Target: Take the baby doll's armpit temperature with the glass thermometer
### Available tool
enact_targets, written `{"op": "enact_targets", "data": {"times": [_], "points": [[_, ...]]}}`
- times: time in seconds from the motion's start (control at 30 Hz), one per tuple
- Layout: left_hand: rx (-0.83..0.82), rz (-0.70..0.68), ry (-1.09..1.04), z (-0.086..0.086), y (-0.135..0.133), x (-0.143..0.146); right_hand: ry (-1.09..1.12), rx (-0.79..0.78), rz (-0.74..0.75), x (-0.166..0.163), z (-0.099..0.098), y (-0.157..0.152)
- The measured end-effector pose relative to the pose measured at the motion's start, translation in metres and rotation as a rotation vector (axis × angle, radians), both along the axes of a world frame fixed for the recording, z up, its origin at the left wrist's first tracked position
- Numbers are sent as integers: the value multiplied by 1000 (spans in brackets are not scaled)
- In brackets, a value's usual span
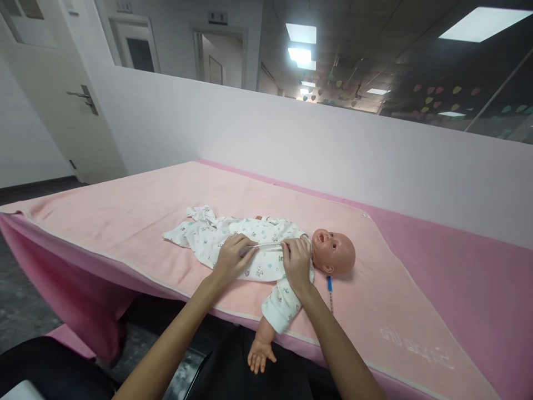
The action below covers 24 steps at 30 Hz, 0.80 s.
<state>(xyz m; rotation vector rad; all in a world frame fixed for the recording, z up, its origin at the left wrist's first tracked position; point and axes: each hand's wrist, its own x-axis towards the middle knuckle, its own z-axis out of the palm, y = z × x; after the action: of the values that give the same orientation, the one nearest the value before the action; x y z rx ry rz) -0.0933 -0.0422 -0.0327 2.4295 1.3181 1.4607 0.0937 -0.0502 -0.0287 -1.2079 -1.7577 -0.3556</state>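
Note:
A baby doll (pixel 335 253) lies on its back, its head to the right and one arm hanging over the near edge. It wears a white printed romper (pixel 260 269), whose empty-looking leg ends spread to the left. My left hand (pixel 234 256) pinches the front edge of the romper near the doll's middle. Close to the doll's neck, my right hand (pixel 296 258) grips the same edge at the chest. Between the two hands the white edge is drawn into a straight line. My fingertips partly cover the cloth where they hold it.
A peach blanket (pixel 137 203) covers the pink table (pixel 478 261). By the doll's head lies a thin blue-ended stick (pixel 330 284), partly behind my right forearm. A white wall (pixel 291 144) with glass above borders the far side. A door (pixel 62 83) stands at the left.

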Motion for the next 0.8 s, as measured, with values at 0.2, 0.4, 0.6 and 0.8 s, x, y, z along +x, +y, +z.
{"op": "enact_targets", "data": {"times": [0.2,0.4,0.6,0.8], "points": [[-60,-5,-24,2,-1,-2,-31,-7,-24,0,0,0],[-57,79,-146,-1,-2,-10,-71,-40,-29,0,1,2],[-92,116,-194,13,5,-18,-75,-15,-1,22,18,-25],[-174,-178,-103,53,41,26,101,-189,-143,91,-1,-92]]}}
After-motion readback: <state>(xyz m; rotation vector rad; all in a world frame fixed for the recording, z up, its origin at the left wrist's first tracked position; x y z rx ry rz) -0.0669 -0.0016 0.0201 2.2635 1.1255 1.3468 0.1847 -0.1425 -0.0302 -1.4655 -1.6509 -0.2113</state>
